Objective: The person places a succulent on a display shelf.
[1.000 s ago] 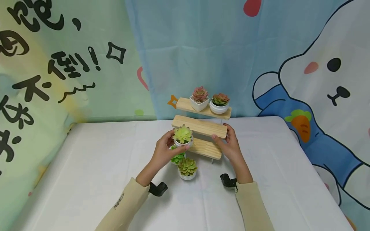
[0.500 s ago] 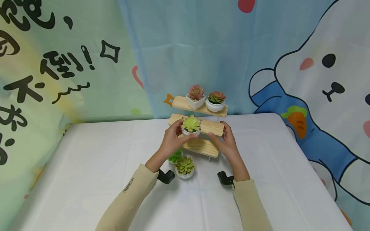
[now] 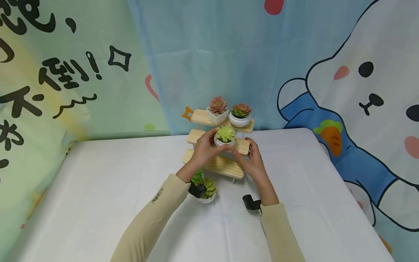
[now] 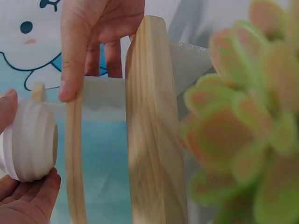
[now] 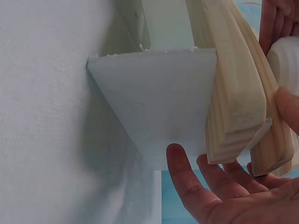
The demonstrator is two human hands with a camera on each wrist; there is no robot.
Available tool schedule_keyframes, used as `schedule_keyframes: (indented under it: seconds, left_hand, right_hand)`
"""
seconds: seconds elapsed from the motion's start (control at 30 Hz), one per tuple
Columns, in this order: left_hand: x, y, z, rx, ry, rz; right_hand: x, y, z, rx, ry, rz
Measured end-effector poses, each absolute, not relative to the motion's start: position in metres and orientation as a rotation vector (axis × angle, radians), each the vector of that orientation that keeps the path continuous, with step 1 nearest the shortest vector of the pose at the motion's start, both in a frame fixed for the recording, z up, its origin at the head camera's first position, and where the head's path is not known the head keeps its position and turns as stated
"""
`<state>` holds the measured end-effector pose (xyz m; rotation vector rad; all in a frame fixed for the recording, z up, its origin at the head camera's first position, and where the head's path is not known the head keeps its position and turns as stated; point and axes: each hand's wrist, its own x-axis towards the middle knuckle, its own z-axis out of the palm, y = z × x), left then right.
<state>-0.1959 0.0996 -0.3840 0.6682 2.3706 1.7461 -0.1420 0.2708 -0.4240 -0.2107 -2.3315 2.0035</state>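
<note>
Now that the left hand (image 3: 207, 150) grips its potted succulent (image 3: 225, 135) farther along, above the middle shelf (image 3: 242, 146) — unplaced — right hand (image 3: 253, 162) pinches that shelf's end.

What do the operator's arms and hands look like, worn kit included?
Left sleeve and right sleeve: long, beige. Small dark marking near the left cuff. Black, angular device at the left wrist and right wrist. No gloves visible.

White table (image 3: 98, 211), blue backdrop (image 3: 209, 65), printed white animal (image 3: 353, 87) (with a carrot (image 3: 332, 140)), black lettering (image 3: 71, 85)
</note>
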Motion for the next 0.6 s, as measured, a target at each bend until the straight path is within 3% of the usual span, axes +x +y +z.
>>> schedule_keyframes:
  seconds: [0.6]
  left_hand:
    - [-0.2,0.112,-0.38,0.657,2.452,1.553]
  right_hand:
    - [-0.141,0.269,-0.422,-0.266,-2.333,2.007]
